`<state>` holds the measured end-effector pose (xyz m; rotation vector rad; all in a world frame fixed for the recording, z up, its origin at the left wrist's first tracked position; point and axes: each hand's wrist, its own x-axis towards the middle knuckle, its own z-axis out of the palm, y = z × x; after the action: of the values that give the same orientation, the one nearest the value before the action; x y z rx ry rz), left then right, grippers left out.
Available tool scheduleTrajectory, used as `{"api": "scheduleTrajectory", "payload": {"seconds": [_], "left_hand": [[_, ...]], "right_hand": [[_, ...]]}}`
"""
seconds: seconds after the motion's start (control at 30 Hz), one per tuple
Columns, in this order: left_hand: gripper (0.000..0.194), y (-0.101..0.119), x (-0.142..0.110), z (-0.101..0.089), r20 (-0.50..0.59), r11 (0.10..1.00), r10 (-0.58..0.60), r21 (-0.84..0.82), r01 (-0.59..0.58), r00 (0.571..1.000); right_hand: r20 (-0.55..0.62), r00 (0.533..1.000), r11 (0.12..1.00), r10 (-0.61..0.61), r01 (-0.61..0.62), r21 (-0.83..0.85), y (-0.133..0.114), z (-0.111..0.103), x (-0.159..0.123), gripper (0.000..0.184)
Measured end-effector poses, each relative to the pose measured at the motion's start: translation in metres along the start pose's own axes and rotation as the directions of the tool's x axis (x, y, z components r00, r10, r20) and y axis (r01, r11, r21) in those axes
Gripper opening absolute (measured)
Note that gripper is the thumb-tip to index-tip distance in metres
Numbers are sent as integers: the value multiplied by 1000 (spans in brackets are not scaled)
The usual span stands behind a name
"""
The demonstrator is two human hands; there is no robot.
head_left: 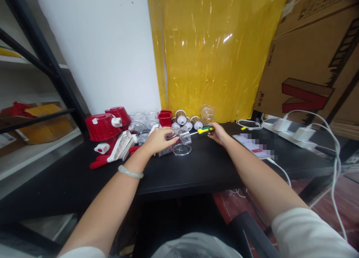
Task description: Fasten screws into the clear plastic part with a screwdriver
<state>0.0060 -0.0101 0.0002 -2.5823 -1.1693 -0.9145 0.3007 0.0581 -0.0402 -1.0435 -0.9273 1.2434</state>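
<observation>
In my left hand (159,140) is a clear plastic part (185,135), tilted over the black table. My fingers close round its left end. My right hand (218,134) grips a screwdriver (205,129) with a green and yellow handle. Its thin shaft points left and its tip reaches the clear part; whether it touches a screw is too small to tell. Just below the clear part lies a clear round ring or cup (181,149). Behind my hands are several brown-and-white cylinders (181,117) and a small red square cup (165,117).
Red housings (103,126) with white knobs and white-and-red handles (120,147) crowd the table's left side. Clear cups (137,119) stand at the back. To the right lie a phone (252,146) on a cable and a power strip (291,132) with chargers. Cardboard boxes (305,56) rise behind.
</observation>
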Motion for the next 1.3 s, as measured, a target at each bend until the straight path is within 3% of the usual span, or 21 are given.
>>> {"api": "scheduleTrajectory", "payload": {"seconds": [0.1,0.23,0.53,0.63,0.73,0.83,1.0,1.1,1.2,1.3], "left_hand": [[33,0,0,0,0,1000,2,-2,-2,1000],[34,-1,0,0,-1,1000,0,3,0,1000],[32,1,0,-2,0,1000,-5,-9,5,1000],[32,1,0,-2,5,1000,-5,-7,5,1000],[33,1,0,-1,6,1000,-8,-11,9,1000],[33,0,0,-1,3,1000,-6,-8,6,1000],[33,-1,0,-1,4,1000,6,-4,-6,1000],[33,-1,0,0,5,1000,9,-2,-9,1000],[33,-1,0,-1,5,1000,3,1,-3,1000],[33,0,0,-1,5,1000,-6,0,6,1000]], "right_hand": [[-28,1000,992,0,-3,-124,2,-3,4,13],[-70,992,952,-107,82,-296,9,-7,9,26],[-10,999,998,37,-37,42,-1,-1,1,5],[-29,999,999,45,-46,-16,0,-2,3,15],[-87,996,986,-28,13,-163,5,-5,7,29],[-78,992,971,-96,76,-229,9,-6,8,28],[-29,999,999,-23,22,-31,3,-2,2,7],[-1,1000,1000,24,-24,18,0,-1,1,6],[-40,999,995,30,-34,-92,2,-3,4,24],[-101,993,970,-59,33,-242,6,-5,7,30]]}}
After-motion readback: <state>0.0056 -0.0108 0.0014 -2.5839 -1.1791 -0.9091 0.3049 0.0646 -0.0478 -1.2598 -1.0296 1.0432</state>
